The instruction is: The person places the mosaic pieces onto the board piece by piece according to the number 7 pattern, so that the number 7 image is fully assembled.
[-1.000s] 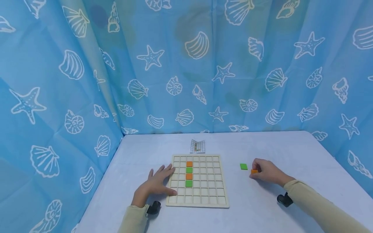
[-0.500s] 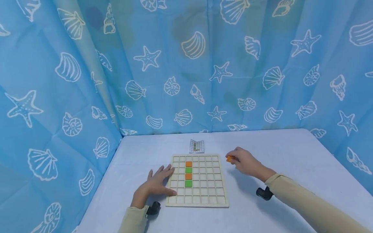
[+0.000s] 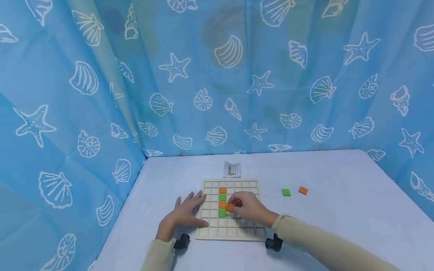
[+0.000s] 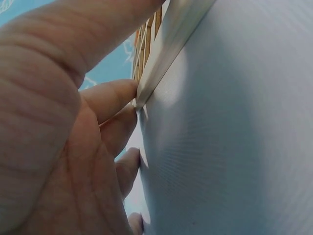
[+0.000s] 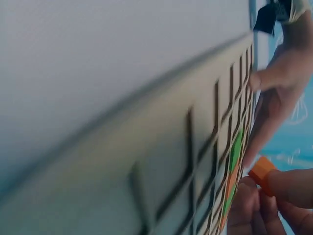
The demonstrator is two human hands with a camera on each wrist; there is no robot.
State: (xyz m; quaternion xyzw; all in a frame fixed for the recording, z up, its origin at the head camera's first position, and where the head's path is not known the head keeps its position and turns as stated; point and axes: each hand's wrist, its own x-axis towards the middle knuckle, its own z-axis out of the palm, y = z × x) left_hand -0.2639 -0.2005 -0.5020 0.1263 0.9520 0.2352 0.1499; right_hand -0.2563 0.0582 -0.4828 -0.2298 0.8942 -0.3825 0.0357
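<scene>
A wooden grid board lies on the table with a column of square tiles: an orange tile, a green tile, another orange one and a green tile at the bottom. My right hand pinches an orange tile between thumb and fingers, over the board just right of the column. Whether that tile touches the board I cannot tell. My left hand rests at the board's left edge, fingers spread, with the thumb on its lower left part.
A small folded card printed with a grid pattern stands behind the board. To the right, a loose green tile and a loose orange tile lie on the white table. A blue shell-patterned curtain hangs behind.
My right hand has carried the orange tile leftward from the loose tiles at the right to above the board. My left hand has stayed at the board's left edge.
</scene>
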